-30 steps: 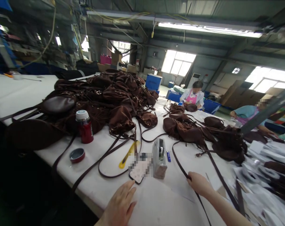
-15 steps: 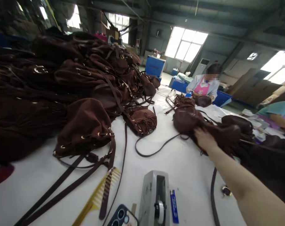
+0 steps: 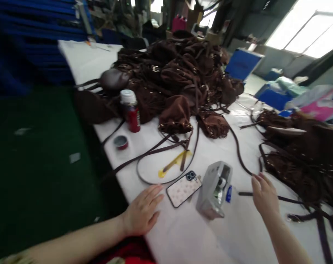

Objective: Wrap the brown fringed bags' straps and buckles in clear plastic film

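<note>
My left hand point(image 3: 143, 211) rests at the table's near edge with its fingers stretched out, holding nothing. Just beyond its fingertips lies a phone point(image 3: 183, 189) in a pale spotted case. My right hand point(image 3: 265, 194) is low over the table, its fingertips at a thin dark-brown strap point(image 3: 239, 154); blurred, the fingers look extended, not wrapped round it. Right of that hand are brown fringed bags point(image 3: 290, 168) in a heap. Between my hands stand a grey tape dispenser point(image 3: 212, 192) and, against it, a small blue item point(image 3: 229, 194).
A large pile of brown bags point(image 3: 180, 69) covers the back of the white table point(image 3: 166, 234). A red flask point(image 3: 133, 117) with a white top and a small cup point(image 3: 120, 142) stand at the left edge. A yellow comb point(image 3: 173, 164) lies ahead. A person point(image 3: 320, 104) is far right.
The view has swung left and down. My right hand has left the brown bag at the right and is nearer the strap. My left hand has come into view.
</note>
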Demonstrator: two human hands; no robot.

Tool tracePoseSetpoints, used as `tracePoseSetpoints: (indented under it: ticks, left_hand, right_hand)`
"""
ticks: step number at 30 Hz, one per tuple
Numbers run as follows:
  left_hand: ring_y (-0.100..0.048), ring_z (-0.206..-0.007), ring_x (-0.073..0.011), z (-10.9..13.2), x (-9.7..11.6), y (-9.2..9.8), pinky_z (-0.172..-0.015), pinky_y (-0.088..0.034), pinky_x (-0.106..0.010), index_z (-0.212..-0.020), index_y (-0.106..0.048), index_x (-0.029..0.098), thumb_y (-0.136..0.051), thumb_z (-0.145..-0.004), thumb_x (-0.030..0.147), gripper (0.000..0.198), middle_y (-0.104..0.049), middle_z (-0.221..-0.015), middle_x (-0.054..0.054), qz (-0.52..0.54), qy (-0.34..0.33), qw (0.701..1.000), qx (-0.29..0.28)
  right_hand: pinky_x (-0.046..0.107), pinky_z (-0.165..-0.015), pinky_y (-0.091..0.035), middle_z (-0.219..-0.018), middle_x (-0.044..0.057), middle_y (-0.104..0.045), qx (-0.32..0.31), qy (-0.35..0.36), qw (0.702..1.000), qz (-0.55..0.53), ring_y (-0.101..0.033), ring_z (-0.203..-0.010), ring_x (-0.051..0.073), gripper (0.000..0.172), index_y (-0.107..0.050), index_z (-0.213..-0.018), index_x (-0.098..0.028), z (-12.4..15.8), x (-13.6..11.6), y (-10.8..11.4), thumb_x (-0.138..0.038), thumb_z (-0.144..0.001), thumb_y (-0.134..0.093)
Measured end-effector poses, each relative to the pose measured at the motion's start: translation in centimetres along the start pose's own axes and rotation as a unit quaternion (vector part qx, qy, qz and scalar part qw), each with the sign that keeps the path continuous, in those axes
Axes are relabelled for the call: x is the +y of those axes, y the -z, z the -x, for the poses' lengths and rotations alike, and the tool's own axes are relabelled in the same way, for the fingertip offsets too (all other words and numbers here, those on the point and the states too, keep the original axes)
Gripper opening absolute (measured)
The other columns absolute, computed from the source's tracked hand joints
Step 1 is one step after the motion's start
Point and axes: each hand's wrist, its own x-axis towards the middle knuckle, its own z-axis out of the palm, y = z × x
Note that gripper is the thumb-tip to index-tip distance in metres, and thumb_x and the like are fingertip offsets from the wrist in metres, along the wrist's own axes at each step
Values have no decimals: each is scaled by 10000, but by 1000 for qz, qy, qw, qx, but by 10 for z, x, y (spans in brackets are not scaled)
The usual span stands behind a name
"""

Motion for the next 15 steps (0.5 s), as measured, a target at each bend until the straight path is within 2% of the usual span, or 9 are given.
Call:
tracePoseSetpoints:
  ticks: [2,4,6,8,10,11,12,13,15]
  left_hand:
    - [-391,-1329,-288,6,4,14,-1080,-392,-455,-1224,-547,119,-537,-793,267,456,-457,-1410,-171,31,9,999,-19]
    - [-370,-1338,-290,12,-2,27,-1102,-355,-473,-1237,-514,121,-541,-814,312,465,-434,-1416,-175,56,31,998,-21]
    - [-375,-1331,-289,16,-15,39,-1109,-336,-483,-1243,-498,132,-528,-841,341,454,-429,-1411,-173,73,50,996,-13]
    - [-437,-1278,-272,8,-34,49,-1090,-360,-462,-1219,-513,144,-499,-875,334,393,-494,-1345,-157,91,68,993,-12]
    - [-528,-1167,-240,-12,-53,54,-1040,-416,-419,-1159,-547,156,-472,-899,292,303,-590,-1207,-121,115,90,989,-19]
    - [-558,-1115,-229,-23,-60,55,-1013,-439,-403,-1126,-562,158,-471,-899,270,269,-619,-1144,-107,124,106,986,-21]
    - [-574,-1084,-225,-35,-65,55,-997,-449,-393,-1101,-572,154,-482,-891,257,251,-629,-1113,-103,129,126,984,-16]
    - [-577,-1075,-228,-44,-68,57,-992,-452,-389,-1094,-576,145,-497,-880,253,252,-629,-1110,-108,129,142,981,-7]
    - [-574,-1078,-233,-50,-72,62,-991,-451,-378,-1109,-574,123,-526,-860,257,286,-620,-1120,-122,129,151,980,17]
  right_hand:
    - [498,-982,-412,-1361,155,-505,-48,19,997,-63,-532,-1149,326,600,-534,-1293,-168,47,-35,11,-565,-873,-375]
    - [488,-899,-471,-1346,165,-512,-91,39,991,-89,-581,-1061,336,774,-436,-1380,-172,89,-69,19,-653,-777,-499]
    - [520,-891,-465,-1303,219,-527,-67,36,994,-73,-559,-1089,388,955,-399,-1393,-98,122,-105,26,-713,-682,-570]
    - [545,-950,-415,-1310,266,-502,5,34,998,-60,-484,-1189,425,981,-394,-1375,-34,137,-145,30,-718,-690,-555]
    - [506,-973,-402,-1307,248,-515,19,56,995,-78,-489,-1202,386,803,-433,-1341,-59,132,-191,26,-644,-794,-476]
    - [463,-939,-434,-1243,211,-574,-19,68,993,-94,-559,-1121,340,663,-479,-1298,-99,122,-215,20,-583,-847,-428]
    - [425,-904,-454,-1157,166,-635,-116,82,985,-95,-615,-1027,298,543,-529,-1245,-150,108,-240,11,-528,-886,-379]
    - [415,-878,-462,-1089,150,-668,-208,68,973,-73,-640,-971,285,500,-549,-1220,-164,93,-265,0,-497,-904,-349]
    - [422,-889,-450,-1069,204,-669,-295,-6,956,-4,-628,-1020,310,503,-561,-1193,-99,64,-310,-22,-459,-878,-405]
